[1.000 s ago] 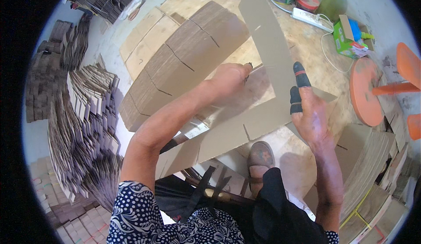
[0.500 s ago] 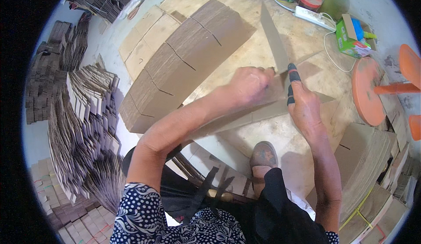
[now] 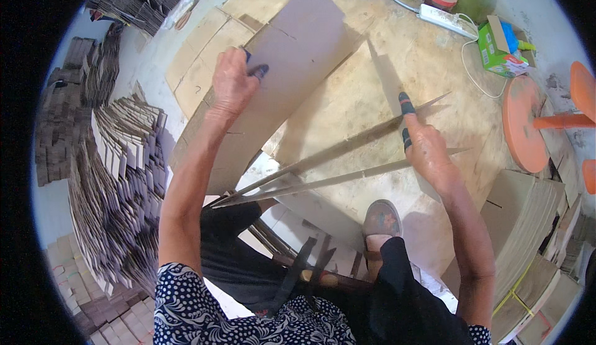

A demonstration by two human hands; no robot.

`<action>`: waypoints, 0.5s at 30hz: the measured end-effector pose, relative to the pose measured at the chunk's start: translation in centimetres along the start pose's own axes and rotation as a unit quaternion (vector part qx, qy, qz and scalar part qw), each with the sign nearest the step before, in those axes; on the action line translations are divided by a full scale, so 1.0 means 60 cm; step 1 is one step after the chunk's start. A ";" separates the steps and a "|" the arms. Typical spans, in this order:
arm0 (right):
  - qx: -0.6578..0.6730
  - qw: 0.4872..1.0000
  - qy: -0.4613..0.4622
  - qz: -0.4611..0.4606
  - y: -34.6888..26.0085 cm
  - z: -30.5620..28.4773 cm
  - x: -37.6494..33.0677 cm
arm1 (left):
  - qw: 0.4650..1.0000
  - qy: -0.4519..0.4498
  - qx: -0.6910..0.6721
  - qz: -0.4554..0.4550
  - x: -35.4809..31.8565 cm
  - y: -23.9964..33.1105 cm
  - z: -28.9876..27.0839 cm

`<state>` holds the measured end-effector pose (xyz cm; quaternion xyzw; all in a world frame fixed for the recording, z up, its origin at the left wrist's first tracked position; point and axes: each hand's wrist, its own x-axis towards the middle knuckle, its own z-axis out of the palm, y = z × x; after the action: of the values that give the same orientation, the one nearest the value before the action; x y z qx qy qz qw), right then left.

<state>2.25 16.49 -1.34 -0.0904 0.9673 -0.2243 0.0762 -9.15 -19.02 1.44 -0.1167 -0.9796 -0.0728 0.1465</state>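
At the left, my left hand (image 3: 233, 83) has its fingers closed on the edge of a flat cardboard sheet (image 3: 310, 41), which slants over the leaning cardboard stack (image 3: 189, 135). Dark covers wrap some fingertips of both hands. My right hand (image 3: 428, 149) pinches thin cardboard dividers (image 3: 383, 72) that stand on edge and cross one another. Two long dividers (image 3: 326, 152) run from there toward my left knee, seen nearly edge-on. Exactly how the dividers join is hidden by my right fingers.
Bundles of folded cardboard (image 3: 127, 177) crowd the left side. Another cardboard stack (image 3: 515, 215) stands beside my right forearm. An orange stool (image 3: 524, 125), a white power strip (image 3: 447, 21) and a green box (image 3: 496, 50) lie to the right. My shoe (image 3: 382, 221) is below the dividers.
My left hand has moved from the dividers near my right hand to the cardboard stack and taken hold of a sheet there. My right hand stays nearly in place; the dividers' angle has shifted.
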 end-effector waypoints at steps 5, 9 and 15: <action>0.081 0.996 -0.004 0.046 0.000 -0.018 -0.013 | 0.990 -0.117 -0.075 0.030 -0.029 0.013 -0.012; 0.066 0.997 0.028 0.039 0.003 -0.034 -0.027 | 0.968 -0.174 -0.163 0.079 -0.079 0.057 0.013; 0.039 0.994 0.082 -0.060 0.015 -0.042 -0.052 | 0.947 -0.279 -0.138 0.083 -0.112 0.151 0.014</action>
<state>4.69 18.99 0.81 -0.1264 0.9536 -0.2730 -0.0138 -0.84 -11.56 -0.44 -0.2323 -0.9486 -0.1590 -0.1445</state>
